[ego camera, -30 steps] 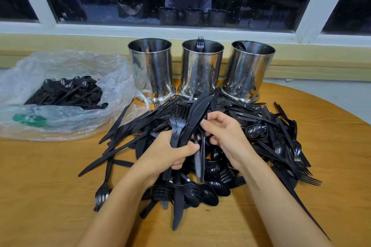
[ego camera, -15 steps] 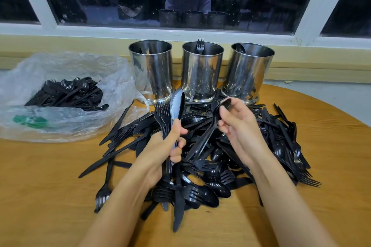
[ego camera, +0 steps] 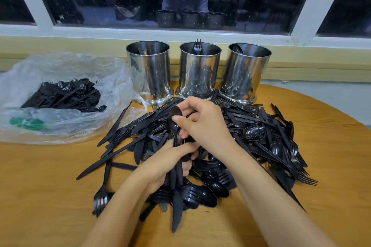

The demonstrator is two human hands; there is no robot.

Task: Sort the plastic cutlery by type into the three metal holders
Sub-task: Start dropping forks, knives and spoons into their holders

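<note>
A heap of black plastic cutlery (ego camera: 261, 138) covers the middle of the round wooden table (ego camera: 50, 186). Three metal holders stand behind it: the left holder (ego camera: 149, 72), the middle holder (ego camera: 198, 70) with a fork poking out, and the right holder (ego camera: 244, 72) with a spoon inside. My left hand (ego camera: 166, 164) grips a bundle of cutlery handles above the heap. My right hand (ego camera: 202, 124) sits just above it, fingers curled round a black spoon (ego camera: 174, 120) at the top of that bundle.
A clear plastic bag (ego camera: 60, 98) holding more black cutlery lies at the left of the table. Behind the holders runs a yellow sill below a dark window. A lone fork (ego camera: 102, 196) lies at the heap's left front.
My right hand has swung left from above the heap's right side to meet my left hand, bringing its spoon to the bundle. My left hand has dropped slightly.
</note>
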